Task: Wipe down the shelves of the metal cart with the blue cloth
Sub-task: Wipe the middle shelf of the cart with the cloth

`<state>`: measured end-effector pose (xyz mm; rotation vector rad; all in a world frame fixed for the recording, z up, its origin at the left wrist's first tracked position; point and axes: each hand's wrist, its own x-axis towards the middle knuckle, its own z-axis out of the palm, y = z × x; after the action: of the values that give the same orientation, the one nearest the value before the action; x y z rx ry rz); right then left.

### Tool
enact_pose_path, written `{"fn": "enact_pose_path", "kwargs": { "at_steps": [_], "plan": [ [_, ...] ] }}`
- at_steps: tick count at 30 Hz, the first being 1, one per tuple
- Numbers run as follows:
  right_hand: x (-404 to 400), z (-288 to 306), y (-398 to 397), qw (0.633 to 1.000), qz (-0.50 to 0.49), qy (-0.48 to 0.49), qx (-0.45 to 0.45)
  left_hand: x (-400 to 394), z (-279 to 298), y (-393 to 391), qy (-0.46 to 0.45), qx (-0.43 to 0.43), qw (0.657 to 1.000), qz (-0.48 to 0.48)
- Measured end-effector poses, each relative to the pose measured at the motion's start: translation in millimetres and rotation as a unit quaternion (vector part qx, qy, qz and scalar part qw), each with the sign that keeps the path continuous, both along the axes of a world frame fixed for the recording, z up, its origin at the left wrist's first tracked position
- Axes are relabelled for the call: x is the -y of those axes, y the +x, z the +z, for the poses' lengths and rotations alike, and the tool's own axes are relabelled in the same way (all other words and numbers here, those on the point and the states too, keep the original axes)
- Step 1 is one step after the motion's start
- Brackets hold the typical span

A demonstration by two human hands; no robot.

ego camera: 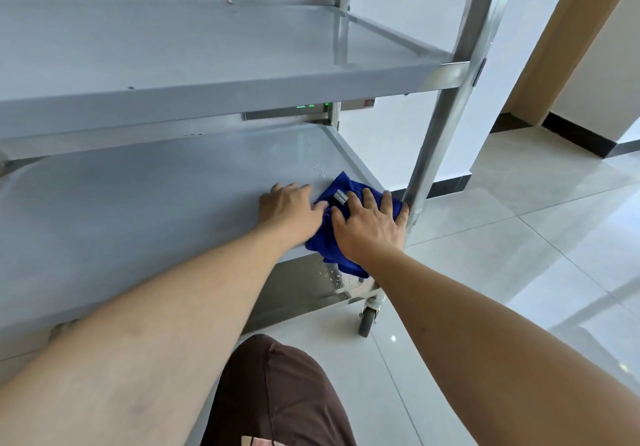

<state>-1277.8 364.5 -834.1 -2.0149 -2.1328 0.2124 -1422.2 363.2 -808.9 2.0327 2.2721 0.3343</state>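
The crumpled blue microfibre cloth (pixel 334 234) is pressed flat under the spread fingers of the right hand (pixel 369 226) at the near right corner of the grey metal cart's middle shelf (pixel 156 196), its left edge touched by the open left hand (pixel 289 206), with the unwiped surface stretching leftward.
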Motion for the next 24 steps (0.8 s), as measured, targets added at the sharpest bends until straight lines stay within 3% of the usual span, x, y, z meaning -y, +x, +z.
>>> {"fn": "enact_pose_path", "kwargs": {
  "at_steps": [7,15,24],
  "plan": [
    [-41,-1,-18,0.998,0.015,0.000,0.056,-2,-31,-5,-0.001,0.028,0.999,0.027],
    [-104,2,-38,0.994,0.075,0.006,0.077,1,-32,-3,0.028,0.011,0.999,0.020],
    [-182,8,-70,0.993,0.077,0.014,0.086,-1,-36,-2,0.056,-0.013,0.998,0.023]
  ]
}}
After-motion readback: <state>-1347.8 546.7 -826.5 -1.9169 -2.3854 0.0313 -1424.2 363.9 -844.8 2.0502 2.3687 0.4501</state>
